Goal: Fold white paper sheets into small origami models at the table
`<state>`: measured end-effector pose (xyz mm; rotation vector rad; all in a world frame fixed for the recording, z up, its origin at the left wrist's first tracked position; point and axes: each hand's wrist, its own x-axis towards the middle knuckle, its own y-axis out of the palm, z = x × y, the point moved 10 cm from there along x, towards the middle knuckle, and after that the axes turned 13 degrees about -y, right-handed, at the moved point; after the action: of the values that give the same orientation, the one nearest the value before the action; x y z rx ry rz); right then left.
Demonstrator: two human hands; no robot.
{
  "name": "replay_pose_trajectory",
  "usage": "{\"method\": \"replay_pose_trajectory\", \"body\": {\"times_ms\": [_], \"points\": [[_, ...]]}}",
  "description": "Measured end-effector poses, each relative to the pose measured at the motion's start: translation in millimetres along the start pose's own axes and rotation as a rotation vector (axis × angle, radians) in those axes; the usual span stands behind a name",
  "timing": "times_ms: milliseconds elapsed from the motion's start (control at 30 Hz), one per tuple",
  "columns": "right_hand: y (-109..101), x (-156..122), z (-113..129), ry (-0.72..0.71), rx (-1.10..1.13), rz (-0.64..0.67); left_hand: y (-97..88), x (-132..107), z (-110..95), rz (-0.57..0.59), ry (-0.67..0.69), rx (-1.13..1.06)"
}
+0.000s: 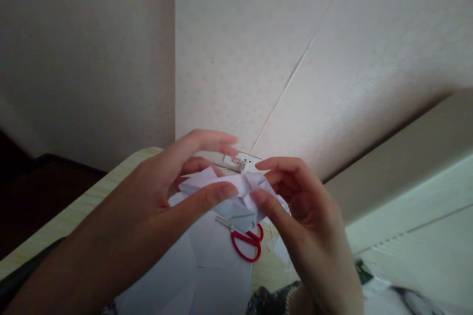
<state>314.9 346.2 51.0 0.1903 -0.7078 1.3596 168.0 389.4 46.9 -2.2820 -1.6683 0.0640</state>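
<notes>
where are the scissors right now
In the head view, the red-handled scissors lie low, near the middle, at the right edge of the white sheet, below the folded paper between the left hand and right hand.

1. Folded paper (231, 210) is held between left hand (166, 182) (nine o'clock) and right hand (308, 214) (three).
2. At six, scissors (247, 239) are laid on a sheet (214, 280).
3. At twelve, a socket (236, 160) is set behind.

Red-handled scissors (235, 241) lie partly across a white sheet (221, 275) spread on the pale wood-grain desk (118, 176), with small paper scraps (281, 250) just beside them. A white socket unit (248, 159) shows at the desk's far end, before a faintly patterned wall (236, 69) crossed by a slanting seam. At lower right, blurred clutter (380, 288) sits near a whitish panel (417, 226).
</notes>
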Motion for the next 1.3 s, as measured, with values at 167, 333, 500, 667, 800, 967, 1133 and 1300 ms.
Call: {"method": "replay_pose_trajectory", "body": {"times_ms": [167,333,500,667,800,967,1133,1300], "points": [[-20,-3,11,-0.104,-0.017,-0.208,-8.7,0,-3,-0.029,0.054,-0.412],[-16,-3,19,-0.16,0.018,-0.222,9.5,1,9,0.061,-0.145,-0.483],[-7,-2,16,-0.141,0.07,-0.113,4.2,1,11,-0.018,-0.165,-0.527],[-1,-3,18,-0.16,0.016,-0.011,-12.0,-3,6,-0.218,-0.057,-0.444],[-1,-1,23,-0.21,-0.056,-0.027,-16.9,-13,-11,-0.309,0.145,-0.277],[1,0,24,-0.204,-0.082,-0.05,-10.5,-15,-15,-0.279,0.175,-0.166],[3,-2,20,-0.174,-0.066,-0.047,-7.0,-9,-11,-0.212,0.125,-0.181],[2,-3,19,-0.185,-0.117,-0.067,-2.5,-5,-6,-0.154,0.068,-0.228]]}}
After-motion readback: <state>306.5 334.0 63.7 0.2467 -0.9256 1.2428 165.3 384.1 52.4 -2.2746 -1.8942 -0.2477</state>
